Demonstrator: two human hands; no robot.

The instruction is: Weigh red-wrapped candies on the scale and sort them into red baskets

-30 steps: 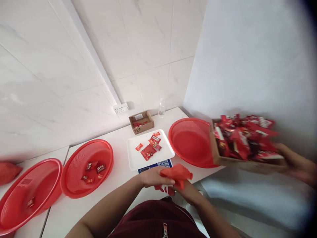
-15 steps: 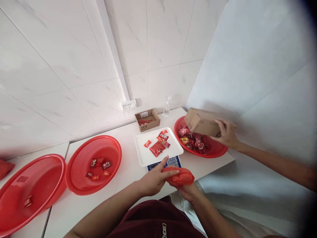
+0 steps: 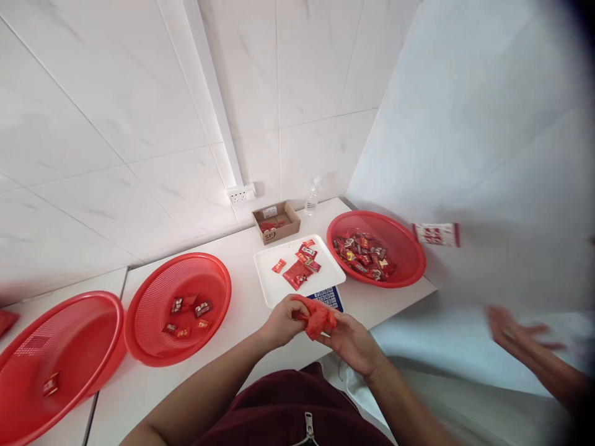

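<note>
A crumpled red plastic bag (image 3: pixel 317 317) is gripped between the left hand (image 3: pixel 279 322) and the right hand (image 3: pixel 351 341), both closed on it, above the white table (image 3: pixel 242 260) at its near edge. Just beyond it lies one white scale tray (image 3: pixel 283 288) holding red packets. Three round red mesh baskets (image 3: pixel 149 291) flank the tray, and one brown cardboard box (image 3: pixel 276 222) stands behind it. A co-worker's blurred hand (image 3: pixel 511 328) is well off to the right.

Bright, even light is spread over glossy white wall tiles (image 3: pixel 116 124). Soft shadows are cast under round red mesh baskets (image 3: pixel 153 291). The crumpled red plastic bag (image 3: pixel 318 317) is rendered sharp; a co-worker's hand (image 3: pixel 515 328) at lower right is motion-blurred, and the right edge is darkened.
</note>
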